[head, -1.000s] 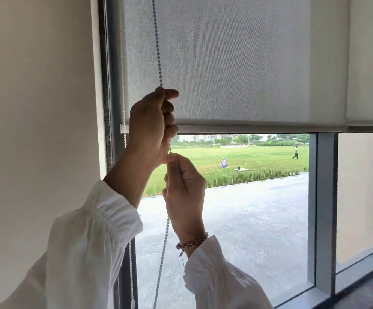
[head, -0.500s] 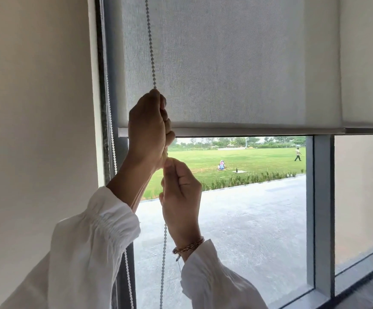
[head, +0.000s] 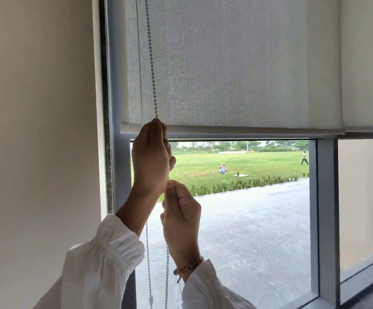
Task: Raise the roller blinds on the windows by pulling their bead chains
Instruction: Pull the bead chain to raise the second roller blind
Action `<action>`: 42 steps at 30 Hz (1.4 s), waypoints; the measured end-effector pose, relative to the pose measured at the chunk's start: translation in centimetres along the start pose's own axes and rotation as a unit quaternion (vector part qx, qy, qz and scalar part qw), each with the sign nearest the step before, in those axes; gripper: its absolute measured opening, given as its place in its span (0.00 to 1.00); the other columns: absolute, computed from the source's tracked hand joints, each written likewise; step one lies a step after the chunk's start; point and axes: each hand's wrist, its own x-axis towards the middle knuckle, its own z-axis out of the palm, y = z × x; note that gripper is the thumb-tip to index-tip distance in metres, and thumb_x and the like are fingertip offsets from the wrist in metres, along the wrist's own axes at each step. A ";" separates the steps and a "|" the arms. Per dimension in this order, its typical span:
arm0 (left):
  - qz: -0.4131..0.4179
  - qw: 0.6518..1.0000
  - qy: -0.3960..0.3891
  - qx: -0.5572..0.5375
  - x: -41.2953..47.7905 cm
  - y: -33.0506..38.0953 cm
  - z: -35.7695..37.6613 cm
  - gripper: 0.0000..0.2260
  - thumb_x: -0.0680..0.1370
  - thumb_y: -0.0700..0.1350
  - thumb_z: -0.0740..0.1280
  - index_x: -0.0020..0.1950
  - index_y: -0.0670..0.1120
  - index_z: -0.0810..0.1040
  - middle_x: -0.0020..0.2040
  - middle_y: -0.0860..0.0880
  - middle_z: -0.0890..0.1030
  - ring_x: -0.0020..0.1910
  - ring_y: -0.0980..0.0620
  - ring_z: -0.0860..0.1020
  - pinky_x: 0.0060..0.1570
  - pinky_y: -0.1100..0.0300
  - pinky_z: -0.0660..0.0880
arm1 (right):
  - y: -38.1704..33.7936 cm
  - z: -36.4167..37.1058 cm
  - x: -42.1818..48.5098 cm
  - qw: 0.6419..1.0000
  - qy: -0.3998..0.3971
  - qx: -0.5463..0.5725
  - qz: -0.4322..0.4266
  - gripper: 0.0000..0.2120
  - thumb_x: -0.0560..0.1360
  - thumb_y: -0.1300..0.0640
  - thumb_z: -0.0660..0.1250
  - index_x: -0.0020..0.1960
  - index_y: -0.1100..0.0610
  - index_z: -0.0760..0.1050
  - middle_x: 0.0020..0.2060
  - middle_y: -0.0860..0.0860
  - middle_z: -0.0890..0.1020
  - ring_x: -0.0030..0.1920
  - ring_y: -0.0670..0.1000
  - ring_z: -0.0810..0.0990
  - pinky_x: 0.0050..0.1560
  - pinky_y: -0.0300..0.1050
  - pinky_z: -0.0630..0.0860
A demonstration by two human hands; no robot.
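Observation:
A grey roller blind [head: 236, 63] covers the upper part of the window, its bottom bar [head: 248, 131] about level with the top of my left hand. The bead chain [head: 152, 63] hangs in front of the blind's left side. My left hand [head: 151, 157] is closed around the chain just below the bar. Directly under it, my right hand [head: 181, 219], with a bracelet on the wrist, pinches the same strand. Two strands of chain hang on below the hands [head: 157, 275].
A cream wall [head: 36, 130] stands at the left beside the grey window frame [head: 114, 152]. A vertical mullion [head: 326, 208] separates a second pane at the right, where another blind [head: 368, 63] hangs. Outside lie pavement, a lawn and distant people.
Both hands have come down along the chain, and the blind's bottom bar, once level with the left hand's middle, now sits near its top. The view has drifted a little.

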 end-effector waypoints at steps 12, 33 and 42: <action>0.048 0.999 0.022 0.001 -0.2 -1.3 -0.9 0.20 0.80 0.41 0.54 0.27 0.51 0.64 0.20 0.55 0.61 0.19 0.58 0.55 0.21 0.70 0.53 | 1.4 0.4 0.0 1.000 0.005 -0.029 0.004 0.12 0.74 0.47 0.57 0.33 0.46 0.70 0.20 0.44 0.64 0.25 0.48 0.58 0.27 0.48 0.58; 0.088 0.995 0.035 0.001 -0.8 -2.8 -1.9 0.22 0.80 0.40 0.54 0.25 0.53 0.64 0.21 0.57 0.60 0.20 0.59 0.55 0.21 0.69 0.54 | 1.9 0.6 -0.3 0.998 0.000 -0.054 -0.011 0.13 0.74 0.47 0.56 0.30 0.44 0.66 0.20 0.43 0.64 0.26 0.45 0.58 0.27 0.44 0.57; 0.091 0.995 0.028 0.024 -1.0 -3.8 -2.7 0.21 0.79 0.43 0.55 0.25 0.55 0.68 0.20 0.57 0.62 0.20 0.59 0.56 0.21 0.68 0.54 | 3.0 0.7 -0.7 0.997 0.000 -0.078 0.000 0.13 0.73 0.46 0.56 0.31 0.47 0.67 0.21 0.44 0.66 0.27 0.45 0.60 0.28 0.42 0.59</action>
